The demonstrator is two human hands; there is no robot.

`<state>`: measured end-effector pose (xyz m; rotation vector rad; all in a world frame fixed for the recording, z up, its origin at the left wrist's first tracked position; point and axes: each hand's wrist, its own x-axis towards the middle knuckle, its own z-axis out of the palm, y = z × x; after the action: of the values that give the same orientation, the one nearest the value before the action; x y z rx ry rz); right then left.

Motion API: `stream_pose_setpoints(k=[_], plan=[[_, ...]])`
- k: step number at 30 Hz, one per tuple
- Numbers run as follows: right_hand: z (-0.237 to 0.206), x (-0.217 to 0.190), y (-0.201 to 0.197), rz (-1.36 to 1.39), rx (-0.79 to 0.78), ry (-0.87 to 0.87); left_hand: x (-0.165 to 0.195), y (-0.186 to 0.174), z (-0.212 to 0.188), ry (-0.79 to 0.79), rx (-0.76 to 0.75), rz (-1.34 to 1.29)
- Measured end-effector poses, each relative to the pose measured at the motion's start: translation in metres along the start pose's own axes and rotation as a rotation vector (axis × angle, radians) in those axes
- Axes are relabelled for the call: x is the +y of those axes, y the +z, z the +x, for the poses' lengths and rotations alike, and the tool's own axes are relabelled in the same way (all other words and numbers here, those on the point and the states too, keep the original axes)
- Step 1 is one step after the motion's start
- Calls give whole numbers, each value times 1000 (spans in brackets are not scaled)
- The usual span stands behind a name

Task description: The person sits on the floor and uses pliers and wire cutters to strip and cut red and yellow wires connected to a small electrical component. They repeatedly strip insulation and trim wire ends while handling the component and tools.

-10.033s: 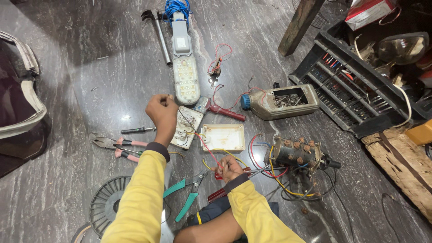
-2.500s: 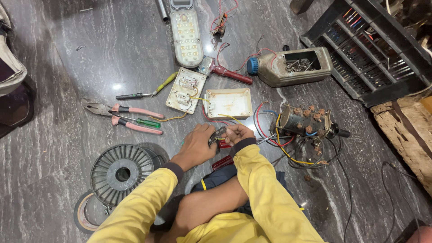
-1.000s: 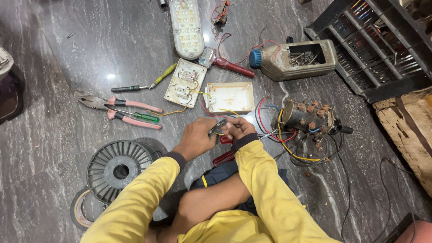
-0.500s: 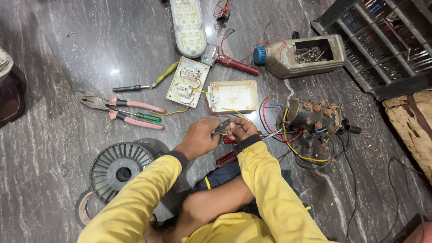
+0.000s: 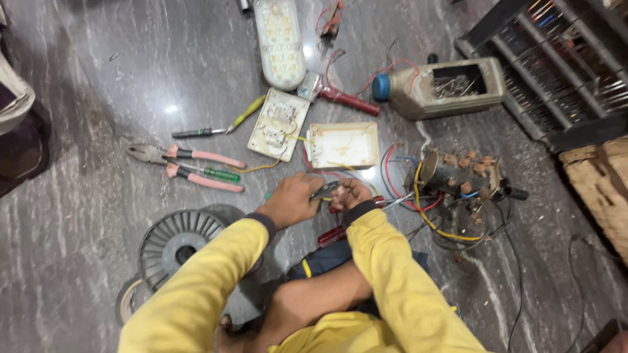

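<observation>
**Clutter on the grey marble floor**

Pink-handled pliers (image 5: 190,167) lie at centre left beside a green-handled screwdriver (image 5: 216,174). A white oblong LED lamp panel (image 5: 280,40) sits at the top. A grey plastic jug with a blue cap (image 5: 441,85) lies at upper right, near a black wire rack (image 5: 556,72). A ribbed grey spool (image 5: 173,242) rests at lower left.

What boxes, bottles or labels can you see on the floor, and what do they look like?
Plastic jug: top right, lying on its side, dirty beige, blue cap, side cut open, small metal bits inside.
Wicker basket: right edge, tan, woven.
No labels, signs or screens show clearly.
</observation>
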<state>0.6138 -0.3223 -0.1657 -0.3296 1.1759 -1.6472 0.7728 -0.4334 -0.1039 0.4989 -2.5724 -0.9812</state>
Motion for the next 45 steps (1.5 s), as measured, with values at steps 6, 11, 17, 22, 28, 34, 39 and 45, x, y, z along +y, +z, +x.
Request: stream_pose_setpoints(k=[6, 11, 17, 22, 28, 34, 39, 45], plan=[[-4, -8, 17, 99, -47, -40, 18, 2, -11, -226, 81, -123], [-6, -11, 14, 117, -8, 40, 26, 10, -13, -243, 114, -70], [2, -7, 9, 80, 39, 66, 28, 9, -5, -295, 45, -71], [0, -5, 5, 66, 77, 103, 32, 8, -1, -329, 5, -107], [0, 0, 12, 111, -33, 47, 34, 2, -8, -455, -12, -179], [11, -4, 5, 182, -38, 16, 18, -3, 6, -307, -27, -189], [15, -6, 2, 127, 23, 25, 15, -5, 14, -315, -109, -273], [18, -10, 5, 164, -51, 6, 13, -9, 17, -349, -122, -299]])
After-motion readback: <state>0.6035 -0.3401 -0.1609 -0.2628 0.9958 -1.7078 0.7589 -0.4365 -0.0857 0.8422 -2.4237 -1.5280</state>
